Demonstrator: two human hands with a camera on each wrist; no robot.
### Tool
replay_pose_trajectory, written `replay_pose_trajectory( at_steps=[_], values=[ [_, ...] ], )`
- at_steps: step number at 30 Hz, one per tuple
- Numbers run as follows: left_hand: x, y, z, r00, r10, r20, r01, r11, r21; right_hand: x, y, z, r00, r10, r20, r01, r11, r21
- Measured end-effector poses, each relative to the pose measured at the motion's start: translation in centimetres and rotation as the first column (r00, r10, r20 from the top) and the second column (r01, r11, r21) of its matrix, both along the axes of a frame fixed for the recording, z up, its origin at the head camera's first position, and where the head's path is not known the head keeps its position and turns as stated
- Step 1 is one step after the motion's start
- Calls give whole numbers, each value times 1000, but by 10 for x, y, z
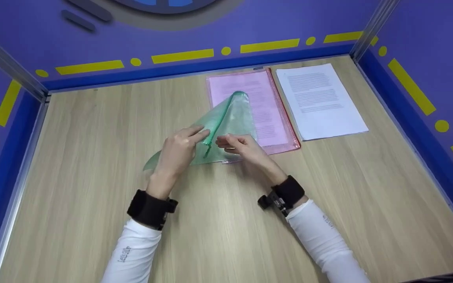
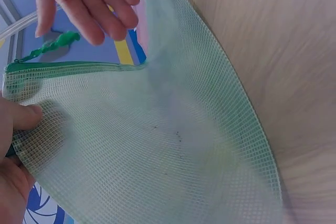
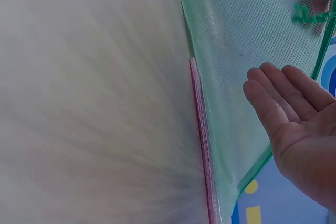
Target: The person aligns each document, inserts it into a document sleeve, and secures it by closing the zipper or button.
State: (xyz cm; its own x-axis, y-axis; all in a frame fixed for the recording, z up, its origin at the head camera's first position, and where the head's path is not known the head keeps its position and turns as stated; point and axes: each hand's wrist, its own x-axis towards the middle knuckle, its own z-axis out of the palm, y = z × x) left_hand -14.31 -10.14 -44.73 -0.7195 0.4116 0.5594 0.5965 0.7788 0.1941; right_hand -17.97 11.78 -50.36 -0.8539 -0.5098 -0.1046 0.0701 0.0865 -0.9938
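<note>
A green mesh zip pouch (image 1: 236, 122) is lifted and bent over the table, its zipped edge raised into a peak. My left hand (image 1: 179, 151) pinches it near one end of the zip; in the left wrist view the thumb (image 2: 26, 116) lies on the mesh, with other fingers behind it. From that end hangs a green zip pull (image 2: 63, 40). My right hand (image 1: 244, 147) is beside the pouch, palm turned toward it. Its fingers (image 3: 286, 95) are nearly straight and hold nothing. Part of the pouch's left side is hidden behind my left hand.
Under and behind the green pouch lies a pink zip pouch (image 1: 271, 133) with a red zipped edge and a printed sheet inside. Right of it is a stack of printed white paper (image 1: 321, 118). Purple-blue panels (image 1: 187, 39) wall the wooden table (image 1: 92, 129) at the back and sides.
</note>
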Motion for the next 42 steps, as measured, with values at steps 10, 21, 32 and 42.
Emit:
replay_pose_trajectory(
  at_steps=[10,21,32,42],
  values=[
    [5,5,-6,999,6,33,-5,1000,-11,11,-12,1,995,56,-83,-53,998,42],
    [11,4,-15,998,5,55,-5,1000,10,19,-17,7,985,77,-158,-70,996,48],
    [13,4,-27,991,36,128,-41,999,32,15,-15,4,977,40,-211,-12,991,132],
    [16,-1,-33,980,29,195,-42,997,62,12,-11,3,956,40,-290,19,980,199]
  ],
)
